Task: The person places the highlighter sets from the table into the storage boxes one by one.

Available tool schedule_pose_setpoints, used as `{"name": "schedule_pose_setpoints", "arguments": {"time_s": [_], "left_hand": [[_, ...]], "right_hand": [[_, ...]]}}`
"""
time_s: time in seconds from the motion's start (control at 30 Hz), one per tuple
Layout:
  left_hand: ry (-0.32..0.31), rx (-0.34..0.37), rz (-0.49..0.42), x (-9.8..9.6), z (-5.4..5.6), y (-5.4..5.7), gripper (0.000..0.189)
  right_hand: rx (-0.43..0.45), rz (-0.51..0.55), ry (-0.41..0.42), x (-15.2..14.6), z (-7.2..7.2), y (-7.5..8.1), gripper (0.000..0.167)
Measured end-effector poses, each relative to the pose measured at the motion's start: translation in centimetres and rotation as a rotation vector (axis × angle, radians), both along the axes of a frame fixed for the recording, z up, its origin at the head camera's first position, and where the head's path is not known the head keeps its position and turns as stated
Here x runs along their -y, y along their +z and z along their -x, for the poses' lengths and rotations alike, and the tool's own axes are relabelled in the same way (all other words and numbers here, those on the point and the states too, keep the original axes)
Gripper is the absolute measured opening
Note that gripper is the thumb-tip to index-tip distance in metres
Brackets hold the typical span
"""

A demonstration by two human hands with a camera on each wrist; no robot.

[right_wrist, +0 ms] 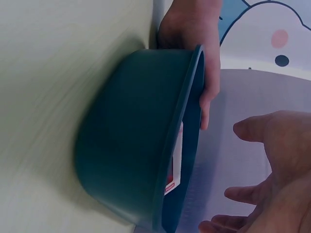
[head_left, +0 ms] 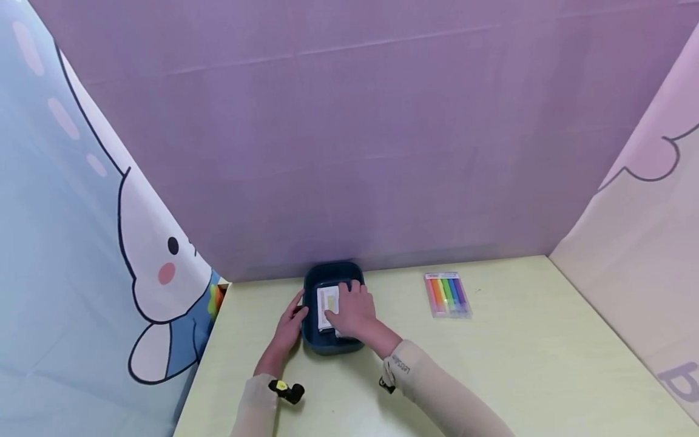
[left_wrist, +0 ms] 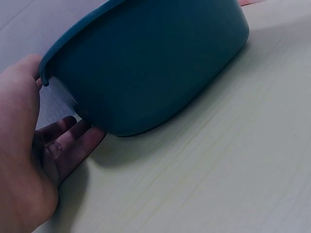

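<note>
A dark teal plastic basin (head_left: 333, 350) stands on the table against the purple backdrop. My left hand (head_left: 289, 328) holds its left side, with the thumb at the rim and the other fingers against the outer wall, as the left wrist view shows. Inside the basin lies a flat white box (head_left: 326, 303) with a pale printed face; its white edge (right_wrist: 176, 160) also shows in the right wrist view. Over the basin's right half hovers my right hand (head_left: 357, 309), fingers spread and holding nothing. It hides part of the basin's contents.
A clear pack of rainbow-coloured pens (head_left: 448, 295) lies on the pale table (head_left: 519, 346), to the right of the basin. Purple cloth (head_left: 338, 152) rises behind the table, and printed cartoon cloths hang at both sides.
</note>
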State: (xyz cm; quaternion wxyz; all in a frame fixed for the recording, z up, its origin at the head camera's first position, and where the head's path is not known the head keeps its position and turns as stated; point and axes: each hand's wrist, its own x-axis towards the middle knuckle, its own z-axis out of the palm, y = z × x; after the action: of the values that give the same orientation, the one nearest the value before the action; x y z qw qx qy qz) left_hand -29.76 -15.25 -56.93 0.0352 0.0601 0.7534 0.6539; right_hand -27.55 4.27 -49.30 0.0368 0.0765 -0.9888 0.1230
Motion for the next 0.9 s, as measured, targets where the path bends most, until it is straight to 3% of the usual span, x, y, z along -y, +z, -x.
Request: {"name": "schedule_pose_setpoints", "arguments": {"time_s": [0.2,0.37,0.53,0.9], "left_hand": [[0.001,-0.004,0.003,-0.3,0.5,0.3,0.052],[0.019,0.035,-0.006,0.1,0.7,-1.2,0.053],[0.043,0.028,0.009,0.1,1.3,-3.3,0.052],[0.061,0.017,0.013,-0.3,1.2,-3.7,0.051]], "right_hand": [[-0.054,0.044,0.000,-1.3,0.2,0.0,0.067],[-0.043,0.081,0.021,-2.1,-0.3,-0.2,0.062],[-0.055,0.143,0.017,-2.8,-0.5,-0.4,0.056],[-0.025,0.249,0.000,-4.7,-0.3,-0.7,0.051]]}}
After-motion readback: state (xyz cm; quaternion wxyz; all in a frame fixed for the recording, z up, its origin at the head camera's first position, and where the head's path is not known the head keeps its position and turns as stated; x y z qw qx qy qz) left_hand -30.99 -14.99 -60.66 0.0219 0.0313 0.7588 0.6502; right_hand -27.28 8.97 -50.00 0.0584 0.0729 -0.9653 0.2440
